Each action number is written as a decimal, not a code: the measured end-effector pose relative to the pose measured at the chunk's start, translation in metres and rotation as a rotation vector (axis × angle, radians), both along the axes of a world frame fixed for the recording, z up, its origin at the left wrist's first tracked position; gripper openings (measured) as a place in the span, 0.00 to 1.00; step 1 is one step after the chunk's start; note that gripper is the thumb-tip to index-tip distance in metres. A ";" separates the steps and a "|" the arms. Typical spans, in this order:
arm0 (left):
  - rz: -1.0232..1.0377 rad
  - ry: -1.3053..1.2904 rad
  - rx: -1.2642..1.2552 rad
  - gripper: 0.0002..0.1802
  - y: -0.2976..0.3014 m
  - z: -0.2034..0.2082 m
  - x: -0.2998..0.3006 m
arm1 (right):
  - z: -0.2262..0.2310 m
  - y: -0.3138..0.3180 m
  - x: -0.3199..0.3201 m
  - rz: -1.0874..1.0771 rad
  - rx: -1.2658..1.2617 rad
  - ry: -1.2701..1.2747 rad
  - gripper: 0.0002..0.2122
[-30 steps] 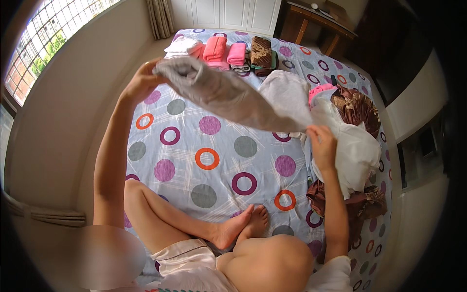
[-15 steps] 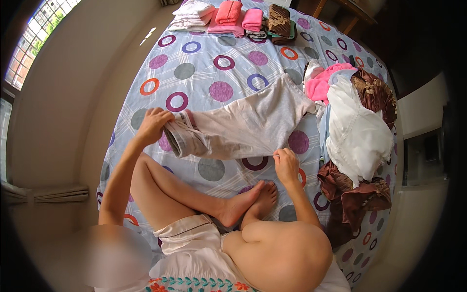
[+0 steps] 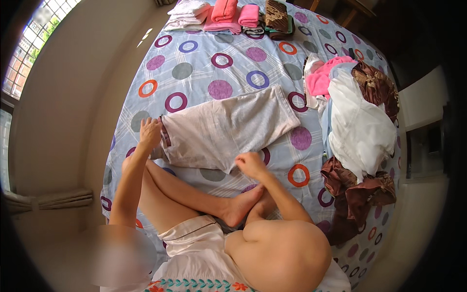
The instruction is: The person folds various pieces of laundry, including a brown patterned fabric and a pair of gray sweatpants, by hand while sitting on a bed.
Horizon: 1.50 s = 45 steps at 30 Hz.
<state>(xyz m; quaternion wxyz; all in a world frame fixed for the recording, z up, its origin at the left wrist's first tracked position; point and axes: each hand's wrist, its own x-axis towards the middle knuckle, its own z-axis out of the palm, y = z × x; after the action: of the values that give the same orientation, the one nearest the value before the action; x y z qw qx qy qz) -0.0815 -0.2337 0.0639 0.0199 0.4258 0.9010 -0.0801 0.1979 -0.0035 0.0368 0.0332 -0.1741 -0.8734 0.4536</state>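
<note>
A pair of pale grey shorts (image 3: 226, 126) lies doubled lengthwise across the bed in front of me, with its waist end to the left and its leg hems to the far right. A dark reddish strip shows at the waist. My left hand (image 3: 151, 132) is at that waist edge, thumb and forefinger closed on the cloth. At the near edge, beside the pointed crotch corner, my right hand (image 3: 251, 164) has its fingers curled against the fabric; it is slightly blurred.
On the right lies a loose heap with a white garment (image 3: 360, 124), pink cloth (image 3: 323, 78) and brown shiny fabric (image 3: 362, 199). Folded white cloths (image 3: 187, 17), pink towels (image 3: 224, 12) and a brown patterned bundle (image 3: 276, 17) line the far edge. My crossed legs (image 3: 189, 192) are close by.
The shorts have come nearer and lie flatter, their right end pulled away from the heap. My right hand has moved left to the crotch corner; my left hand has shifted slightly nearer.
</note>
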 end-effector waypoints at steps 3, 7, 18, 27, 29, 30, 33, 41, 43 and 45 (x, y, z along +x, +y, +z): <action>-0.041 -0.080 0.447 0.06 0.048 0.004 0.033 | 0.004 0.086 -0.003 -0.304 0.300 0.071 0.06; -0.126 -0.216 0.612 0.12 0.126 -0.003 0.055 | 0.011 0.166 -0.016 -0.488 0.358 -0.090 0.07; 0.036 -0.231 0.538 0.07 0.201 -0.049 0.026 | -0.009 0.215 -0.095 -0.600 0.332 -0.128 0.16; 0.237 -0.549 0.537 0.09 0.192 -0.041 0.013 | -0.009 0.235 -0.113 -0.755 0.379 -0.137 0.08; 0.211 -0.443 0.494 0.10 0.195 -0.047 0.017 | -0.017 0.237 -0.111 -0.736 0.421 -0.076 0.06; 0.176 -0.369 0.454 0.11 0.200 -0.051 0.024 | -0.025 0.239 -0.107 -0.732 0.433 -0.102 0.06; 0.074 -0.241 0.424 0.19 0.205 -0.043 0.045 | -0.029 0.217 -0.103 -0.661 0.559 -0.008 0.10; -0.144 -0.149 0.388 0.41 0.171 -0.056 0.116 | -0.017 0.111 -0.076 -0.198 0.666 -0.200 0.29; -0.048 -0.167 0.337 0.42 0.163 -0.063 0.106 | -0.013 0.111 -0.079 -0.102 0.647 -0.350 0.32; -0.076 -0.186 0.356 0.41 0.167 -0.062 0.103 | -0.036 0.139 -0.070 -0.132 0.780 -0.293 0.31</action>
<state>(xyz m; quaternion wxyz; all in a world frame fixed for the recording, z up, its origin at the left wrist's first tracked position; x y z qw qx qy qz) 0.0216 -0.0671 0.0021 0.0243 0.4617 0.8786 0.1194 0.1275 0.1356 0.0005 0.0014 -0.2668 -0.9621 0.0562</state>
